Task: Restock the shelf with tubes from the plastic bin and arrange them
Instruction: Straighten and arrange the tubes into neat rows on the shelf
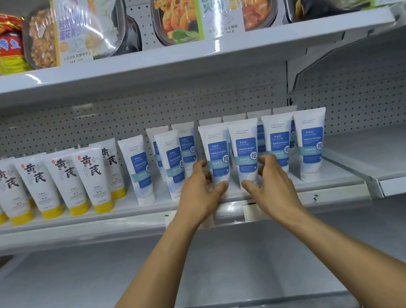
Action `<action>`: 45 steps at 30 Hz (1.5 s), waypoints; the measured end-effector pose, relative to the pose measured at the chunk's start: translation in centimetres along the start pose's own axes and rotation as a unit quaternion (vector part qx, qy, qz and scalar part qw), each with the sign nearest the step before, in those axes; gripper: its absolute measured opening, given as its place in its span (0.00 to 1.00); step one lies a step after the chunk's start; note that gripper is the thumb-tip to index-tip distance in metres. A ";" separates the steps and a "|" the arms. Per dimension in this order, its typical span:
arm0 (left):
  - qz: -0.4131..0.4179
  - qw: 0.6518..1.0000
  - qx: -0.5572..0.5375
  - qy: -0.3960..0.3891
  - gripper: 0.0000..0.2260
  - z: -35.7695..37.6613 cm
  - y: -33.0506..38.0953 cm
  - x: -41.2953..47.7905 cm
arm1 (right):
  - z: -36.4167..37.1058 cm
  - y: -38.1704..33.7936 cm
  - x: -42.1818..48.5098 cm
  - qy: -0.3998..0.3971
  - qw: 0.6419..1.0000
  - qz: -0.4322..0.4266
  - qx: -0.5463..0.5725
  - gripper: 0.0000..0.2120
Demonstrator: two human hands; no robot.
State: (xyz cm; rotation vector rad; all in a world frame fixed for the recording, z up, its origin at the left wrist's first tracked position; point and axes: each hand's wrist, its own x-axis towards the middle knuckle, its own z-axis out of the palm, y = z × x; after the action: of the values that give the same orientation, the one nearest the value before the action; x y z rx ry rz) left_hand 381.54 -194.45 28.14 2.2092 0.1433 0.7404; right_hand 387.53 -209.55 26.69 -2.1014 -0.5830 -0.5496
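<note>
Arranging step: your left hand [200, 188] grips one blue-label tube [216, 149], right hand [269, 180] grips the neighbouring tube [245, 149], at the shelf [327, 186] front edge. Next: square both, then release.

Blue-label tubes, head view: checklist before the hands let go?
1. Left hand grip on left tube: ok, thumb and fingers curl round it.
2. Right hand grip on right tube: ok, same hold.
3. Both held tubes upright, labels facing out: ok.
4. Their caps seated on the shelf: cannot tell, the hands cover them.
5. Gap between right tube and neighbouring tube: cannot tell, right-hand fingers cover it.
6. Plastic bin stock: cannot tell, bin not in view.
</note>
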 end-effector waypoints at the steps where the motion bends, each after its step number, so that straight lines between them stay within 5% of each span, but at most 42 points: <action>1: 0.012 1.000 0.017 0.022 0.28 -0.1 0.1 -0.8 | -0.1 0.1 -0.3 0.008 1.000 -0.014 0.003 0.25; 6: 0.088 0.977 0.086 0.173 0.19 -1.4 -1.9 -4.1 | -0.1 -1.1 -1.8 0.069 0.988 -0.133 0.032 0.20; 11: 0.039 0.952 0.056 0.299 0.22 -6.1 -5.4 -3.5 | 2.9 -6.1 -2.5 -0.046 0.982 -0.183 0.014 0.21; 16: -0.018 0.976 0.065 0.208 0.31 -9.5 -8.1 -0.9 | 7.4 -10.0 -0.3 -0.092 0.991 -0.089 -0.036 0.29; 21: -0.003 0.990 0.085 0.114 0.25 -10.8 -9.8 1.4 | 10.2 -11.4 1.5 -0.094 0.990 0.025 -0.103 0.23; 31: -0.005 0.997 -0.070 0.027 0.25 -11.3 -11.1 3.1 | 10.8 -11.3 0.1 -0.013 0.987 0.046 -0.155 0.22; 45: 0.027 0.998 -0.060 0.021 0.21 -10.2 -9.4 2.3 | 10.0 -10.1 0.0 -0.003 0.991 0.033 -0.131 0.21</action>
State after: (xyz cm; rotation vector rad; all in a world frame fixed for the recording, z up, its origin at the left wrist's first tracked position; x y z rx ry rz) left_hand 379.02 -180.63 27.80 2.0915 0.0598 0.8051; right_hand 383.31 -196.02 27.72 -2.3620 -0.4623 -0.6095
